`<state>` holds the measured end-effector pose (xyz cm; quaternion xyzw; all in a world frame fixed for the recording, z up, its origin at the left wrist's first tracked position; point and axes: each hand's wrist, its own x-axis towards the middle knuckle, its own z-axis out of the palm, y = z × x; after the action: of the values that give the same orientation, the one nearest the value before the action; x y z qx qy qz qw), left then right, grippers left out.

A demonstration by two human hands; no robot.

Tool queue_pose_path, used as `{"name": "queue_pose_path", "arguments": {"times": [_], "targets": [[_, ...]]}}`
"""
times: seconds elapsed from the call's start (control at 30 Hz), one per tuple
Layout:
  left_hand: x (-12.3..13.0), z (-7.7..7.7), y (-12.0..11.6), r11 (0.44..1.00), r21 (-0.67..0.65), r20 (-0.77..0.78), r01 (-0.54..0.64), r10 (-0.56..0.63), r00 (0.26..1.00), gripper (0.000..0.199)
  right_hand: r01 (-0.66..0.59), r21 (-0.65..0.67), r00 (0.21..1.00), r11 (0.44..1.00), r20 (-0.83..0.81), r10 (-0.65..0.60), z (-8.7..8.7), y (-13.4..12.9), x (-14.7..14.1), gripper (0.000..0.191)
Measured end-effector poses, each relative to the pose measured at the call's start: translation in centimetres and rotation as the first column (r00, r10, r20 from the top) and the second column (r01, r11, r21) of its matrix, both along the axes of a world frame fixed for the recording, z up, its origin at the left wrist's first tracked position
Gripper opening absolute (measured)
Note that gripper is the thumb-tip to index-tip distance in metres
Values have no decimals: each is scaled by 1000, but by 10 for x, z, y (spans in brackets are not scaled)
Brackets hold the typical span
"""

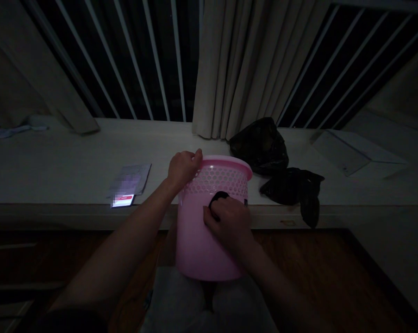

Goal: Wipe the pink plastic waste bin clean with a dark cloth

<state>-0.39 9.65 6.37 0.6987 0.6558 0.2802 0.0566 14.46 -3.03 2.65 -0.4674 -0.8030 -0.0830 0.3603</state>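
A pink plastic wastebasket [209, 245] with a honeycomb band of holes under its rim rests tilted near my lap, against the ledge. My left hand [184, 167] is closed around the rim on its left side. Pressed to the basket's wall is my right hand [231, 219], its fingers curled over a bunched black cloth [218, 200]. The exact kind of cloth is hard to make out in the dim light. What lies inside the basket is hidden from this side.
On the white ledge [73, 162], a lit phone [123, 200] and a booklet [139, 173] lie at left. Two black plastic bags, one larger [260, 145] and one smaller [288, 187], sit at right, near a white box [354, 150]. Curtains [222, 69] and window bars stand behind.
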Motion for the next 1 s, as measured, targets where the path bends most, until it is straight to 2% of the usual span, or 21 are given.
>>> {"name": "queue_pose_path", "arguments": {"times": [0.13, 0.3, 0.4, 0.5, 0.6, 0.77, 0.87, 1.0], "targets": [[-1, 0, -1, 1000, -14, -21, -3, 3, 1000, 71, -91, -7, 992, 996, 86, 91, -3, -23, -14, 23], [0, 1, -3, 1000, -14, -5, -5, 5, 1000, 69, -242, -38, 963, 970, 113, 244, -24, -67, -19, 20], [2, 1, -3, 1000, -7, -2, -4, 4, 1000, 68, -278, 13, 958, 961, 78, 276, -39, -90, -17, 23], [3, 2, -3, 1000, 1, -15, -13, 13, 1000, 68, -295, 111, 955, 949, -8, 298, -50, -99, -10, 27], [3, 1, -2, 1000, 5, -8, -10, 10, 1000, 68, -263, 176, 958, 949, -71, 278, -53, -97, 5, 32], [3, 1, -3, 1000, 7, -3, -16, 16, 1000, 69, -256, 124, 951, 959, -145, 273, -52, -78, 35, 34], [4, 1, -3, 1000, 9, -11, -21, 21, 1000, 69, -222, 93, 950, 971, -204, 237, -46, -57, 43, 38], [5, 0, -2, 1000, 11, -25, -22, 23, 999, 68, -105, 76, 972, 992, -204, 119, -29, -21, 38, 40]]}}
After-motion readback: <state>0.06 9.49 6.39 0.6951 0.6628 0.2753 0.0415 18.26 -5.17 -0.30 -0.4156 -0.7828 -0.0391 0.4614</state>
